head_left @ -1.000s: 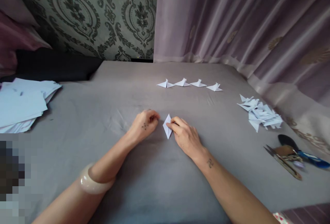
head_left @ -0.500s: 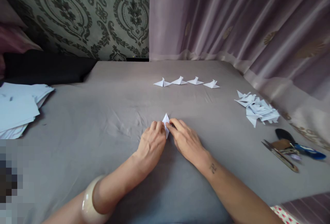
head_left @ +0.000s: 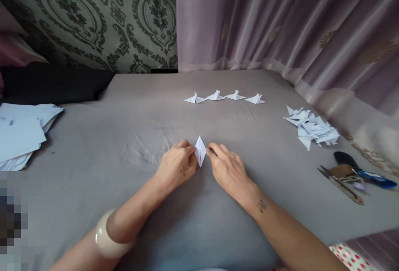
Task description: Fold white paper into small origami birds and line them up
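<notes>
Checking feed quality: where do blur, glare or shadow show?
Head view: the folded paper reads fairly clearly; head view: the blue handle at right looks soft; head view: a highlight glints on the bangle, and shadow darkens the cloth beside the left forearm; head view: pixelation hides the lower-left patch.

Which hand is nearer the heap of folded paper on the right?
Right. The right hand sits left of the heap and nearer the person, at the right corner of the paper diamond; the left hand is farther off, at the diamond's left corner.
</notes>
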The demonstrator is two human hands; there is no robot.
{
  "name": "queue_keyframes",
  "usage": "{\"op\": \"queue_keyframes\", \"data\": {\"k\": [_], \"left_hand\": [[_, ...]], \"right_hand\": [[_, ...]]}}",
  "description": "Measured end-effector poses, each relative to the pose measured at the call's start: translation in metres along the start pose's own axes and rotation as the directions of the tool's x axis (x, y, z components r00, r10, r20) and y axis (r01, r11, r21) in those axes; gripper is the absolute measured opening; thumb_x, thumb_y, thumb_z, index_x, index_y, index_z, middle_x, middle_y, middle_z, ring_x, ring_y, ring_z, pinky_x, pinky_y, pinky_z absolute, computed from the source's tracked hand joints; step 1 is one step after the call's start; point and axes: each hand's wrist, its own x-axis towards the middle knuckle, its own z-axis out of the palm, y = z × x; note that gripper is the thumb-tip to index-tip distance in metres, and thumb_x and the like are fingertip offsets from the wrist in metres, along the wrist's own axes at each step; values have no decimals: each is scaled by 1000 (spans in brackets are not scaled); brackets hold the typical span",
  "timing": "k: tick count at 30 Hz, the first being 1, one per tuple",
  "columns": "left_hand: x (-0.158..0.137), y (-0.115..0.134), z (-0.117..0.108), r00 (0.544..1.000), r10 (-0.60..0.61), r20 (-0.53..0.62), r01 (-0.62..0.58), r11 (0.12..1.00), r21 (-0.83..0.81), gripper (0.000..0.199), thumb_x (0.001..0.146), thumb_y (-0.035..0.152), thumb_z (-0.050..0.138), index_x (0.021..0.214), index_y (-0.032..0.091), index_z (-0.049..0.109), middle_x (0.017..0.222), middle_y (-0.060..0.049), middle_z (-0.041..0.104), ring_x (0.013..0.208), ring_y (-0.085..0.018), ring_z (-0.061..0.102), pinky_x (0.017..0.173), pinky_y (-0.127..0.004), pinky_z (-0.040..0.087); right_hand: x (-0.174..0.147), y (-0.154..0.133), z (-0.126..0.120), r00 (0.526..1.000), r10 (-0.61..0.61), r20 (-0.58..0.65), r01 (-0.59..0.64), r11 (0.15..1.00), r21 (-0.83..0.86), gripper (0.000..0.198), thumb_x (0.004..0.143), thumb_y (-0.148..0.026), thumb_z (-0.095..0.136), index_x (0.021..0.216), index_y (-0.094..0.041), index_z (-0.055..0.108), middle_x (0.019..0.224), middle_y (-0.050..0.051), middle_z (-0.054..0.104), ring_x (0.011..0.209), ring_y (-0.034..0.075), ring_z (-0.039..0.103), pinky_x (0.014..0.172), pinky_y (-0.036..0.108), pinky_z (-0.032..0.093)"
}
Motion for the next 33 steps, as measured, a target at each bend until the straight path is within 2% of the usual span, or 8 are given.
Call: {"op": "queue_keyframes", "data": {"k": [3,7,15,18,20,24,29,33], "left_hand": [[9,-10,1,993,-113,-35,105,978,-180,26,90,31,49,74,19,66,79,-3,62,65,-14,59,58,-25,41],[14,-14,8,981,-181,-75,155,952,-265,15,83,32,60,91,20,65,87,-4,64,77,-18,62,66,-28,46],[11,-10,9,981,-177,-76,127,890,-437,8,80,26,63,82,19,66,94,-5,61,81,-17,60,73,-30,49],[11,-8,6,981,-145,-131,37,798,-601,10,81,28,64,80,18,65,110,-7,62,83,-15,63,79,-29,50],[10,-6,5,975,-129,-181,-27,739,-673,11,83,30,64,83,19,66,119,-8,61,88,-15,64,83,-30,50],[7,-2,4,938,-87,-336,-209,632,-746,9,84,27,64,86,18,64,104,-7,68,94,-18,64,88,-31,49],[6,8,4,899,-123,-421,-345,396,-851,17,78,22,72,91,20,62,89,-3,69,85,-15,65,80,-27,51],[5,18,-4,954,-156,-255,-220,209,-953,23,77,23,74,99,21,66,90,-3,72,85,-15,66,78,-26,53]], "right_hand": [[4,9,3,997,54,-53,-46,988,149,38,88,-6,39,108,-22,67,114,7,64,100,20,59,74,30,48],[11,19,10,969,215,-122,-148,899,412,34,82,-6,42,98,-21,68,108,4,66,90,15,63,82,27,48],[7,8,10,968,232,-96,-164,874,458,26,83,-25,54,108,-21,64,113,6,62,87,16,61,78,30,49],[9,8,11,954,272,-123,-148,789,596,38,82,-30,60,118,-20,58,113,8,63,90,17,62,82,32,49],[12,8,13,941,310,-135,-114,667,736,49,80,-32,63,126,-20,51,114,9,64,91,17,63,82,32,51],[15,7,9,903,369,-222,41,439,897,42,82,-34,64,120,-19,56,103,8,69,87,17,65,79,31,53],[12,3,-2,837,419,-353,154,438,885,25,82,-32,65,105,-20,64,90,4,69,78,15,64,74,28,54],[9,-1,-6,774,414,-479,231,519,823,20,83,-25,66,102,-21,61,85,2,68,73,13,62,71,27,53]]}}
